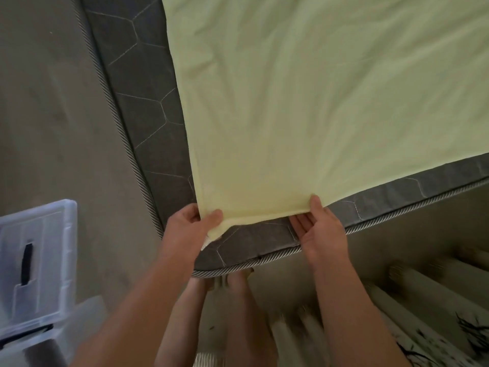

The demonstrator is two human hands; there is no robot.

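Scanning from the left, a clear plastic storage box [37, 263] with a snap lid stood on the floor [53, 115], well apart from the work. Next came the grey quilted mattress [148, 107], its hexagon stitching exposed in a long strip along the left side and in a narrower strip along the near edge, both bounded by a striped piping cord [264, 258]. The left hand [185, 229] was at the near left corner of the pale yellow sheet [317, 102]; its grip was clamped on that corner, thumb on top and fingers curled beneath, with a small fold of cloth hanging below. The sheet lay spread over the mattress, its long axis running away from the person toward the upper right, and its near hem ran between the two hands. The right hand [322, 231] held that hem further right, thumb pressed on top and fingers tucked under, so this grip was likewise closed on the cloth. The sheet corner lay inboard of the mattress corner, which was below and just left of it; the left hand was the nearer one, so any pull to cover the corner would likely run toward the person and leftward. Pale rolled bundles [423, 292] lay on the floor at the right. No brand, label or writing was legible.
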